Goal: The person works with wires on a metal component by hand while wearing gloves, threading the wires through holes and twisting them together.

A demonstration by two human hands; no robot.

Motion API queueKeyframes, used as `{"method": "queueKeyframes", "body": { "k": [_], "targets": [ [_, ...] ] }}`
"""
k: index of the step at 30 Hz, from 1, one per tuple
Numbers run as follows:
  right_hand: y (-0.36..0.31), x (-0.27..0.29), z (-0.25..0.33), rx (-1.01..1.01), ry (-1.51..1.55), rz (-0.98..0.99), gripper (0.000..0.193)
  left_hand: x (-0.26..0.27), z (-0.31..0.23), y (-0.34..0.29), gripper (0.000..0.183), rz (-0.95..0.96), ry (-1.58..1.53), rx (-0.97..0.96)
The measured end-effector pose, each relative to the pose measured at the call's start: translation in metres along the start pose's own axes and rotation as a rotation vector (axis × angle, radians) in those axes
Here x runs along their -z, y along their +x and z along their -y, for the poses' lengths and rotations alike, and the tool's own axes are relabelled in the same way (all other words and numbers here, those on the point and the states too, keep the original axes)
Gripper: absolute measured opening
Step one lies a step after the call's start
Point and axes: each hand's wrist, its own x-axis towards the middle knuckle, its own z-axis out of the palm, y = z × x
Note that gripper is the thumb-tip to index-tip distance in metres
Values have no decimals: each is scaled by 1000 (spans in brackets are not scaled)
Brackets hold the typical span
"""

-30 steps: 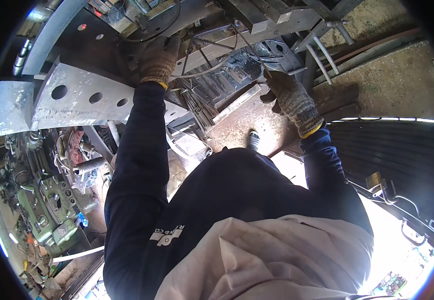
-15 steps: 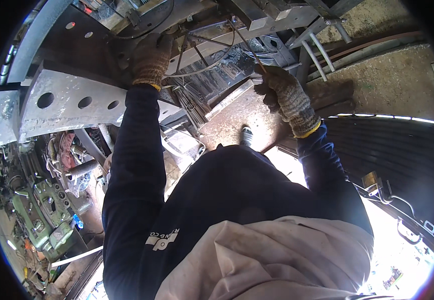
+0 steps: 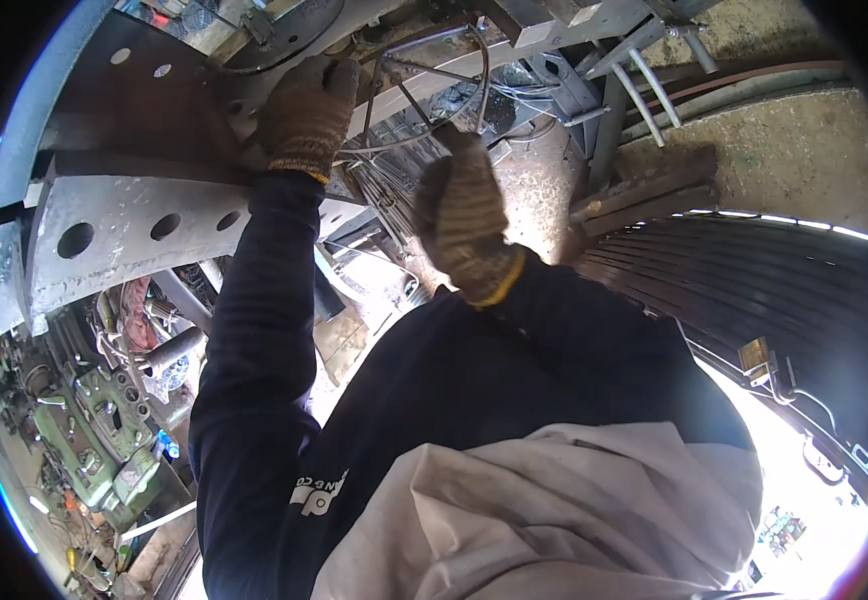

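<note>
My left hand (image 3: 306,115), in a grey-brown knitted work glove, is closed at the edge of a dark steel beam (image 3: 144,95). What its fingers hold is hidden. Beside it, thin steel rods (image 3: 412,62) form an angular frame over the bench edge. From the far corner of that frame a curved thin metal rod (image 3: 485,75) comes down to my right hand (image 3: 469,210). That hand wears a matching glove, is partly smeared by motion, and appears closed around the rod's near end.
A pale steel plate with round holes (image 3: 124,228) lies left of my left forearm. Metal pipes (image 3: 644,90) stick out at the far right. A green machine (image 3: 94,430) stands low on the left, and a dark corrugated shutter (image 3: 754,290) is on the right.
My right hand has swung left and nearer to my body, in front of my chest. The rod now looks bowed where it was straighter. The left hand stays nearly in place.
</note>
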Motion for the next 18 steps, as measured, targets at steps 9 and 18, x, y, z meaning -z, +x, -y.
{"method": "queueKeyframes", "body": {
  "k": [9,18],
  "targets": [
    [21,13,108,-188,-457,98,25,2,3,-1,39,-55,69,-15],
    [25,-6,28,56,-168,-73,36,3,-7,-9,37,-3,-40,-37]
  ]
}}
